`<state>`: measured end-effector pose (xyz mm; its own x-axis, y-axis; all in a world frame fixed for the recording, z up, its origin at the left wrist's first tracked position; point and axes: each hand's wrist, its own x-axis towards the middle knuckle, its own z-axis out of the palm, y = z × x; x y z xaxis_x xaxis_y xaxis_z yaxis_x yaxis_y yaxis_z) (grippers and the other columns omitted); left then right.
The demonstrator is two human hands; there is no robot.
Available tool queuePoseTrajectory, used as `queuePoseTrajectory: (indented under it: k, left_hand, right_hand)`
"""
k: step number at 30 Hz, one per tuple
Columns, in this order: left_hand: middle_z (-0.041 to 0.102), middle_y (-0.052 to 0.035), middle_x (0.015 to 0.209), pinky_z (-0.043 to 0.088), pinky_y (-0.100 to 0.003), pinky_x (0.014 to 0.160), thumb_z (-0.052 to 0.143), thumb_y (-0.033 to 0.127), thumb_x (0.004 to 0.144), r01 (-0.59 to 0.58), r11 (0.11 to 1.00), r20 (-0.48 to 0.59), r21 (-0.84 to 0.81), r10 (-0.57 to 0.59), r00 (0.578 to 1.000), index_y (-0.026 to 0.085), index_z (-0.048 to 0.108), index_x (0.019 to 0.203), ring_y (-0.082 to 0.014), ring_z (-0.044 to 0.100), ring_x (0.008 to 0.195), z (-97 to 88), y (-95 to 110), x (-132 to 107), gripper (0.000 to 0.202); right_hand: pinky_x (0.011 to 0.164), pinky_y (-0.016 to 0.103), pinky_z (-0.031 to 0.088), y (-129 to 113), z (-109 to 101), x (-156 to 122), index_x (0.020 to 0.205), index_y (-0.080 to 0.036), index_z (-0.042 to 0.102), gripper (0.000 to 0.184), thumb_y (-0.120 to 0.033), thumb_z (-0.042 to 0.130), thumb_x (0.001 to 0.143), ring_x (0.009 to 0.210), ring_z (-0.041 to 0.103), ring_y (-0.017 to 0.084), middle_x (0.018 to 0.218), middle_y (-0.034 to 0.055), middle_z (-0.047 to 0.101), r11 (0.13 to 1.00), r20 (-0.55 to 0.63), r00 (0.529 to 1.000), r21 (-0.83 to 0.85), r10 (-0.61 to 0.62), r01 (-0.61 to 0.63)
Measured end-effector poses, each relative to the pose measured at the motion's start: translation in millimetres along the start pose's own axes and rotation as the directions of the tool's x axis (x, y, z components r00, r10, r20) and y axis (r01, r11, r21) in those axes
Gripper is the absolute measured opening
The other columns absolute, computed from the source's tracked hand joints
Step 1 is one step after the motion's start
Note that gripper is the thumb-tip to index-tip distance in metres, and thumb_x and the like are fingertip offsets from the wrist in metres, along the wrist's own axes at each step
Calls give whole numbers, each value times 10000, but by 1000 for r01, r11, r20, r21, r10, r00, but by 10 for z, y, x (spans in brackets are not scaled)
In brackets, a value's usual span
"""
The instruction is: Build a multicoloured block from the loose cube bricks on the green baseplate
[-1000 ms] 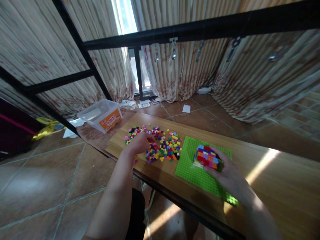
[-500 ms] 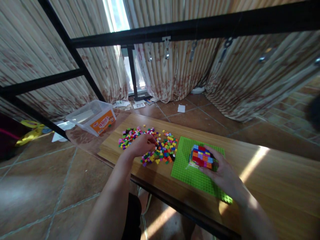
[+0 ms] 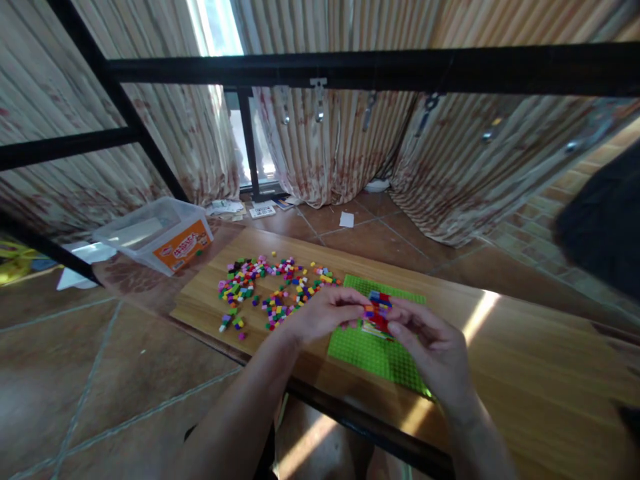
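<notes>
A block built of coloured toy bricks (image 3: 381, 323) sits on the green baseplate (image 3: 353, 350), its top red, blue, orange and purple and its lower side pale. My right hand (image 3: 433, 337) grips it from the right, thumb at the near side and fingers on the far side. My left hand (image 3: 327, 312) is closed in a pinch at the block's left top edge. Orange and purple show at the left fingertips, apparently a small toy brick, partly hidden. Loose bricks (image 3: 240, 287) of many colours lie scattered left of the baseplate.
The wooden bench (image 3: 525, 360) runs left to right under everything. A clear plastic bin (image 3: 160, 233) with an orange label stands beyond its left end. A black metal frame (image 3: 370, 67) crosses ahead, before striped curtains (image 3: 325, 147). A dark shape (image 3: 600, 213) juts in at right.
My left hand has moved right from the loose bricks to the brick block. My right hand stays on the block, its fingers shifted. The view has turned slightly right.
</notes>
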<state>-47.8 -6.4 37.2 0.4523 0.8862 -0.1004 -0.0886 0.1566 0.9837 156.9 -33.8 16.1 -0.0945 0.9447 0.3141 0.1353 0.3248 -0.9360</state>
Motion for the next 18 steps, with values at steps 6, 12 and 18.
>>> queuePoseTrajectory:
  k: [6, 12, 18]
  left_hand:
    - [611, 8, 720, 397, -201, 554, 763, 381, 689, -30, 962, 27, -271, 39, 999, 127, 645, 922, -59, 524, 565, 296, -82, 101, 364]
    - [607, 21, 665, 414, -202, 544, 797, 350, 633, -31, 940, 17, -340, 39, 999, 131, 637, 859, -63, 540, 545, 301, -97, 129, 353]
    - [616, 24, 643, 398, -196, 515, 779, 293, 652, -39, 946, 24, -321, 49, 999, 126, 642, 855, -53, 523, 509, 191, -56, 85, 296]
  right_hand:
    - [684, 269, 569, -28, 77, -36, 981, -251, 735, 198, -327, 719, 800, 744, 668, 156, 867, 23, 723, 997, -48, 999, -77, 0, -3]
    - [570, 235, 514, -46, 99, -16, 924, -238, 736, 163, -347, 709, 807, 590, 579, 117, 670, -7, 631, 997, -87, 996, -79, 19, -26]
    - [441, 216, 387, -7, 227, -10, 940, -217, 726, 149, -307, 702, 823, 493, 472, 96, 561, -33, 541, 992, -40, 997, 111, 73, -68]
